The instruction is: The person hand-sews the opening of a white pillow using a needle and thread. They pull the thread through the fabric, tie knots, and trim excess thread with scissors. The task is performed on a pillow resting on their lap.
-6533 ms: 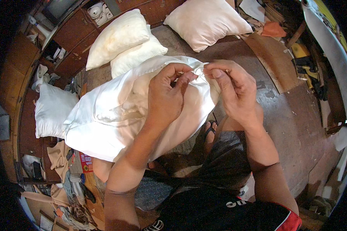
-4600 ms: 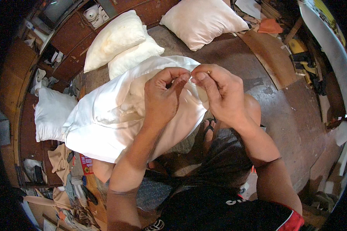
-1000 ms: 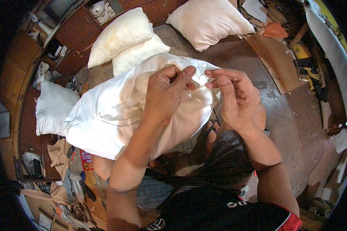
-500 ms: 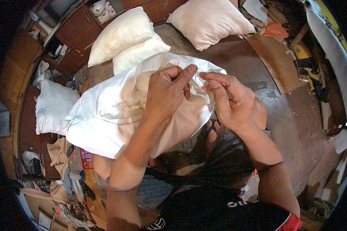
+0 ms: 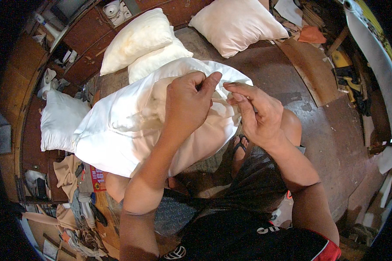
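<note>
The step in hand seems to be fine fingerwork, perhaps sewing, at the far right edge of the white cover point(image 5: 139, 139); it lies slanted in front of the person, pale filling point(image 5: 154, 104) showing through its gap. The left hand point(image 5: 187, 102) is curled, thumb extended along the bent forefinger; whether it grips cloth or thread, I cannot tell. The right hand point(image 5: 263, 113) sits just beside it, thumb and forefinger reaching over the edge of the cover; a pinch on something fine is likely (too small to make out), so I cannot tell its grasp either. The next move probably calls for a steady left hand and a small, precise right-hand motion that does not snag the fabric.

Against the frame a second ago, the right thumb and forefinger come lower and nearer the left hand; the thin curved thing that showed between the hands is no longer clear; the left hand barely shifts; the stacked pillows point(image 5: 137, 41) behind stay put.
</note>
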`<state>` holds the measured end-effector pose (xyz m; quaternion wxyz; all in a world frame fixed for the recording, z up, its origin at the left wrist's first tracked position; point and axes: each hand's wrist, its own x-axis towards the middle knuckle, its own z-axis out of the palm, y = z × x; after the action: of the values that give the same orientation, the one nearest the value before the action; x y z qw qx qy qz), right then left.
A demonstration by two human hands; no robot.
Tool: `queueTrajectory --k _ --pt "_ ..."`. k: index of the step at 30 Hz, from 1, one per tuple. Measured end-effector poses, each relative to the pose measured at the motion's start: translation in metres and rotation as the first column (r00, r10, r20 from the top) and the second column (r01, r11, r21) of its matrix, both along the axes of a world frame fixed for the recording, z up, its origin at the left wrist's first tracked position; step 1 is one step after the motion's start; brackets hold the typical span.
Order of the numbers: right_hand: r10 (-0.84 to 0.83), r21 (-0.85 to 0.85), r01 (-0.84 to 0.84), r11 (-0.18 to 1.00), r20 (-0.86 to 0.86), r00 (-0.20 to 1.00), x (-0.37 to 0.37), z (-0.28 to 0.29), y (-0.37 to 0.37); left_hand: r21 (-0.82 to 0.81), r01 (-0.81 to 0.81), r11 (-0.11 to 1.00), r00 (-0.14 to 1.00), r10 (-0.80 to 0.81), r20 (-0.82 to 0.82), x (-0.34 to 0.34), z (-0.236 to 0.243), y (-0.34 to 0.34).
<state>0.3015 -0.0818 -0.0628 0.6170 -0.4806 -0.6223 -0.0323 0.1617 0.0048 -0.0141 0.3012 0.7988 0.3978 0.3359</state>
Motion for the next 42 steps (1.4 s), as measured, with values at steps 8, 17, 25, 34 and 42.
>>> queueTrajectory --k 8,17,25,34,42 --pt "0.046 -0.032 -0.048 0.998 -0.074 0.996 0.001 -0.001 0.0 -0.12 0.064 0.991 0.996 -0.055 0.075 -0.002 -0.006 0.008" --pt "0.034 -0.034 -0.035 0.999 -0.027 0.999 0.001 -0.001 0.0 -0.192 0.103 0.976 0.989 -0.08 0.125 -0.003 -0.006 0.009" --pt "0.056 -0.035 -0.058 0.998 -0.041 0.998 0.002 -0.003 0.0 -0.227 0.097 0.969 0.989 -0.068 0.134 -0.003 -0.005 0.008" --pt "0.048 -0.001 -0.048 0.999 0.16 0.986 0.004 -0.006 0.002 -0.266 0.109 0.958 0.979 -0.058 0.195 -0.003 -0.009 0.01" --pt "-0.001 0.033 -0.004 0.999 0.161 0.987 0.0 -0.017 0.004 -0.371 0.157 0.915 0.945 -0.03 0.326 0.0 -0.01 0.011"
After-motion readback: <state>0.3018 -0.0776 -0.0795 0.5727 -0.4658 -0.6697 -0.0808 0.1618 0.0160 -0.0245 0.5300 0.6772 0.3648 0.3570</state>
